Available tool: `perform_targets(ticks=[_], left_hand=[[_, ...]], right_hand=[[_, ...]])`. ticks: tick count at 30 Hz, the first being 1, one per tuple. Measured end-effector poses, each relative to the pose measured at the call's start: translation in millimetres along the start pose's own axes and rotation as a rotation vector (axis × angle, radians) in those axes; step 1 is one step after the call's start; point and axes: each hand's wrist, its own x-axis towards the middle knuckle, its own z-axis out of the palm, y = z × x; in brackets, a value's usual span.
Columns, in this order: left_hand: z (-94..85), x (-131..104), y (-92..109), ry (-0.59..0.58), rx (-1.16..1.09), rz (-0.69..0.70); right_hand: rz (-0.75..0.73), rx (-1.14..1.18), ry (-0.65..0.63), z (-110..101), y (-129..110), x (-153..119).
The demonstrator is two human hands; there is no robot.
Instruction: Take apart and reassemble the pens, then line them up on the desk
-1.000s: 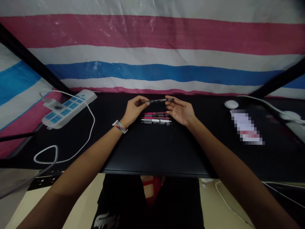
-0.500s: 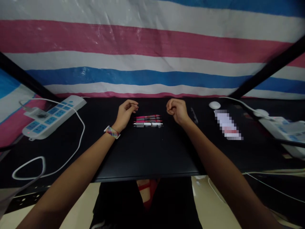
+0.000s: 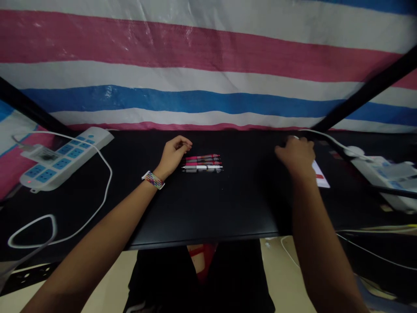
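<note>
My left hand (image 3: 174,154) rests on the black desk, its fingers loosely curled together with nothing seen in them. Just right of it lies a row of several pens: a pink-red pen (image 3: 202,157) at the back, more red ones, a white pen (image 3: 202,167) and a clear, dark-tipped pen (image 3: 202,170) nearest me. My right hand (image 3: 297,156) is over the right side of the desk, palm down and slightly blurred. It covers most of a white rounded object and part of a bright phone-like screen (image 3: 322,177). Its fingertips are hidden, so any grip cannot be made out.
On the left sits a white power strip (image 3: 100,138) with blue sockets and a looping white cable (image 3: 109,191). Another power strip (image 3: 395,195) stands at the far right, near a cable. Striped sheeting (image 3: 202,102) hangs behind the desk (image 3: 202,208), between black frame bars.
My right hand has moved right, from beside the pens to over the white rounded object and the screen. My left hand has stayed beside the pens. The view has shifted slightly.
</note>
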Motion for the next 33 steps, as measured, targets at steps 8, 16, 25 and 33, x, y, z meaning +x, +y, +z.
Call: perform_targets(ticks=[8, 16, 25, 33], left_hand=[[1.4, -0.7, -4.0, -0.023, 0.050, 0.025], [1.8, -1.0, -3.6, -0.049, 0.101, 0.037], [2.5, -1.8, -4.3, -0.065, 0.121, 0.041], [2.1, -2.0, -6.8, -0.065, 0.096, 0.057]], right_hand=[[-0.009, -0.032, -0.085, 7.8, 8.3, -4.4], [-0.051, 0.011, -0.059, 13.8, 14.9, -6.5], [-0.173, 0.236, -0.146, 13.8, -8.7, -17.9], [-0.494, 0.376, -0.067, 27.2, -64.1, -43.2]])
